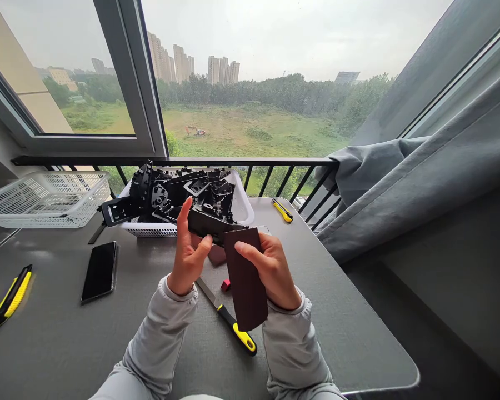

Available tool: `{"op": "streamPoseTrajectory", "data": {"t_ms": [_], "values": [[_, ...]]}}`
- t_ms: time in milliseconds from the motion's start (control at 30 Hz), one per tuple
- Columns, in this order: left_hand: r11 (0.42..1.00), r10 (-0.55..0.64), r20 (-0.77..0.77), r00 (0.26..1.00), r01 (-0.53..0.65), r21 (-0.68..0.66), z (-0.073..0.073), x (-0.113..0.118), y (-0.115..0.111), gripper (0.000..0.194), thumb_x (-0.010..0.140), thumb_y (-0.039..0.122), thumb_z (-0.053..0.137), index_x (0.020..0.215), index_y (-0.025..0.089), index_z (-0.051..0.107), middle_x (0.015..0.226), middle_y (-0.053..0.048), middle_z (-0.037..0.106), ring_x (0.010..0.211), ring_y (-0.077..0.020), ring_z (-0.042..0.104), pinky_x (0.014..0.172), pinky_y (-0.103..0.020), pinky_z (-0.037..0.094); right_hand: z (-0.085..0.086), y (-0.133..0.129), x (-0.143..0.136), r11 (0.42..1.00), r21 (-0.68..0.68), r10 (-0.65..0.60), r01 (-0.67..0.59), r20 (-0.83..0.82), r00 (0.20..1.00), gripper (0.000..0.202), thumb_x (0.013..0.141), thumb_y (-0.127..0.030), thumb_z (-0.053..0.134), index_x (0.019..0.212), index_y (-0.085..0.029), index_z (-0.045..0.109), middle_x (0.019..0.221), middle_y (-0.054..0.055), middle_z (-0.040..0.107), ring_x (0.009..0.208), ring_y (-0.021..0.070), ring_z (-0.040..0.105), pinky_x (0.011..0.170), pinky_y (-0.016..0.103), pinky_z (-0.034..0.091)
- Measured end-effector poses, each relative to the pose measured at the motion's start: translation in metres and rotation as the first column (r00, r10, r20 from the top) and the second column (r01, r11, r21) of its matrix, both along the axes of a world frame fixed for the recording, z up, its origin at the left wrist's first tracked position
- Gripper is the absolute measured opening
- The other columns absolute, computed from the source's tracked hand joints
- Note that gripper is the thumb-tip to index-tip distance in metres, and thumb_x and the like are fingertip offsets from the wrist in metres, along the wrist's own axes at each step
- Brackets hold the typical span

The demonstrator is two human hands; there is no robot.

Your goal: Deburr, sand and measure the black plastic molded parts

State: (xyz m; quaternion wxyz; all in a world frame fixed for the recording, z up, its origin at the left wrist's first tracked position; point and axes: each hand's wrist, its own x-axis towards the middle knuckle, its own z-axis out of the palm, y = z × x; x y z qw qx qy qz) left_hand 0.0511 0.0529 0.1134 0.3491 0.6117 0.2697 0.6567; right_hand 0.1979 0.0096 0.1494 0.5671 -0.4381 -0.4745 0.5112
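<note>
My left hand (188, 254) grips the near left part of a black plastic part (208, 221), thumb on its near side and index finger pointing up. In my right hand (273, 266) is a dark brown sheet (245, 280), pinched under the thumb and hanging down toward me. The sheet's top edge meets the right end of the black part. Behind them, a white basket (244, 203) is heaped with black plastic parts (173, 189). Below my hands lies a knife (233, 328) with a black and yellow handle, beside a small red block (225, 285).
A black phone (100, 272) and a yellow cutter (9, 297) lie on the left of the grey table (141, 328). An empty white basket (45, 200) stands at the back left. Another yellow cutter (283, 211) is at the back right, near the railing and grey curtain (366, 178).
</note>
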Motion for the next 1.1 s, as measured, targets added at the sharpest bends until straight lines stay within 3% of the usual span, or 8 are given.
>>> {"op": "streamPoseTrajectory", "data": {"t_ms": [100, 267, 467, 633, 967, 1100], "values": [[0.996, -0.088, 0.029, 0.996, 0.089, -0.022, 0.0033, 0.0017, -0.0021, 0.08, 0.084, 0.035, 0.067, 0.15, 0.038, 0.021, 0.119, -0.006, 0.062, 0.106, -0.0231, 0.064, 0.094, -0.042, 0.053, -0.0004, -0.0002, -0.0009, 1.0, 0.02, -0.005, 0.005, -0.016, 1.0, 0.024, 0.07, -0.039, 0.071, 0.069, -0.016, 0.063, 0.056, -0.001, 0.057, 0.046, 0.0106, 0.049, 0.04, 0.021, 0.038], [0.995, -0.098, 0.027, 0.995, 0.098, -0.013, 0.0057, 0.0046, -0.0031, 0.085, 0.083, 0.035, 0.068, 0.15, 0.038, 0.016, 0.106, -0.005, 0.065, 0.088, -0.0209, 0.068, 0.081, -0.04, 0.058, 0.0005, -0.0015, -0.0005, 0.999, -0.004, 0.04, -0.04, 0.014, 0.999, 0.024, 0.071, -0.038, 0.071, 0.07, -0.016, 0.063, 0.057, -0.001, 0.058, 0.047, 0.0119, 0.051, 0.041, 0.022, 0.04], [0.986, -0.164, 0.025, 0.986, 0.164, 0.005, 0.005, 0.0029, -0.0022, 0.087, 0.084, 0.037, 0.067, 0.151, 0.04, 0.011, 0.118, -0.007, 0.064, 0.103, -0.0251, 0.067, 0.089, -0.045, 0.056, 0.0001, -0.0023, 0.0007, 1.0, 0.008, 0.018, -0.018, 0.027, 0.999, 0.025, 0.071, -0.039, 0.071, 0.068, -0.016, 0.062, 0.055, -0.002, 0.056, 0.045, 0.0109, 0.049, 0.039, 0.021, 0.038], [0.979, -0.201, 0.067, 0.977, 0.202, -0.012, 0.0055, 0.003, -0.0038, 0.082, 0.084, 0.037, 0.066, 0.149, 0.044, 0.017, 0.131, -0.005, 0.059, 0.119, -0.0254, 0.059, 0.099, -0.047, 0.051, 0.0017, -0.0045, 0.002, 0.996, 0.001, 0.084, -0.085, 0.061, 0.995, 0.025, 0.072, -0.039, 0.07, 0.067, -0.015, 0.062, 0.056, 0.0, 0.057, 0.046, 0.0111, 0.049, 0.038, 0.02, 0.038], [0.99, -0.14, 0.052, 0.989, 0.14, 0.008, 0.0022, 0.003, -0.0028, 0.081, 0.083, 0.036, 0.067, 0.149, 0.043, 0.021, 0.127, -0.004, 0.06, 0.115, -0.0237, 0.061, 0.098, -0.044, 0.052, 0.0008, -0.0046, 0.0016, 0.996, -0.011, 0.091, -0.09, 0.046, 0.995, 0.026, 0.072, -0.039, 0.071, 0.066, -0.016, 0.062, 0.056, -0.001, 0.057, 0.045, 0.011, 0.049, 0.039, 0.021, 0.038], [0.992, -0.125, 0.06, 0.99, 0.124, 0.035, 0.0034, 0.0051, -0.0035, 0.08, 0.084, 0.036, 0.067, 0.148, 0.044, 0.019, 0.127, -0.005, 0.059, 0.113, -0.0229, 0.062, 0.096, -0.043, 0.053, 0.0004, -0.0059, 0.0019, 0.999, -0.006, 0.051, -0.051, -0.041, 0.998, 0.023, 0.071, -0.038, 0.072, 0.07, -0.016, 0.065, 0.059, 0.0, 0.06, 0.047, 0.012, 0.051, 0.041, 0.023, 0.042]]}}
